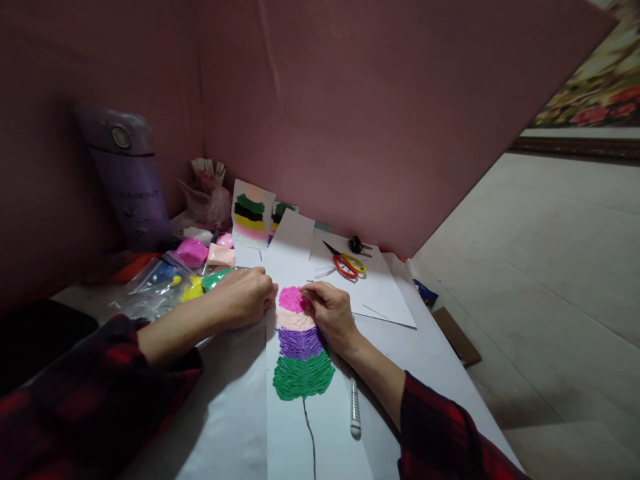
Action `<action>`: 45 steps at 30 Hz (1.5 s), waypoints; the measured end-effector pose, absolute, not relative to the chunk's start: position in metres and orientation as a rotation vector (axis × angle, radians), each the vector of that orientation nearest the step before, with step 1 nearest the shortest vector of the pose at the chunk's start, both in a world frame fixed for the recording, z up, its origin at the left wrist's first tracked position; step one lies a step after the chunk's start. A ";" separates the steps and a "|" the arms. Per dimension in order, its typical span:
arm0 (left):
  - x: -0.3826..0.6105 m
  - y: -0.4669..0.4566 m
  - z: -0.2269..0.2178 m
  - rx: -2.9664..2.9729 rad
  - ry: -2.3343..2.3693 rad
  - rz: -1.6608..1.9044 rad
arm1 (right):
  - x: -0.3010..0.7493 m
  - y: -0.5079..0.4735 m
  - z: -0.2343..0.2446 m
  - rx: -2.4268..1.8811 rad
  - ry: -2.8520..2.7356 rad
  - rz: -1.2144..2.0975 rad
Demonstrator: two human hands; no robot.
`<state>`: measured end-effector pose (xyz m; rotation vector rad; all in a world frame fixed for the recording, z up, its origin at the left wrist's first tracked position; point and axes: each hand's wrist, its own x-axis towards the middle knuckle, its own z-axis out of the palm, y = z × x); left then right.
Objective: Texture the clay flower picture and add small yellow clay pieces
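Note:
A long white sheet of paper [290, 437] lies before me, bearing a feather- or leaf-like shape in bands of modelling clay. From the top come pink clay [290, 299], pale peach clay [296, 320], purple clay [301, 343] and green clay [304, 377]. A dark drawn stem runs down below. My right hand [333, 313] is pinched, its fingertips touching the right edge of the pink band. Left of that band, my left hand [250, 297] is closed with thumb and fingers together. Whatever either hand pinches is too small or hidden to make out.
A white pen [355, 408] lies right of the sheet. Red-and-yellow scissors [347, 265] and keys [358, 247] rest on papers behind. Clay packets [193, 253] and plastic bags [157, 290] crowd the left, near a purple bottle [127, 180]. A striped clay card [253, 217] leans against the pink wall.

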<state>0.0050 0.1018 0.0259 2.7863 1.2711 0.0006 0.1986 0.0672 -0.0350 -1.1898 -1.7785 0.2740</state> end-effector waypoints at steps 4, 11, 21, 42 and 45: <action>0.005 0.102 0.025 2.788 1.266 0.008 | 0.199 0.067 -0.035 -1.192 -1.778 0.273; 0.005 0.103 0.024 2.781 1.262 0.003 | 0.197 0.065 -0.033 -1.221 -1.784 0.268; 0.005 0.103 0.023 2.764 1.264 0.002 | 0.197 0.064 -0.031 -1.243 -1.797 0.279; 0.005 0.105 0.024 2.741 1.243 0.004 | 0.207 0.011 0.002 -1.196 -1.591 0.497; 0.005 0.105 0.024 2.734 1.247 0.010 | 0.205 -0.011 -0.007 -1.230 -1.610 0.543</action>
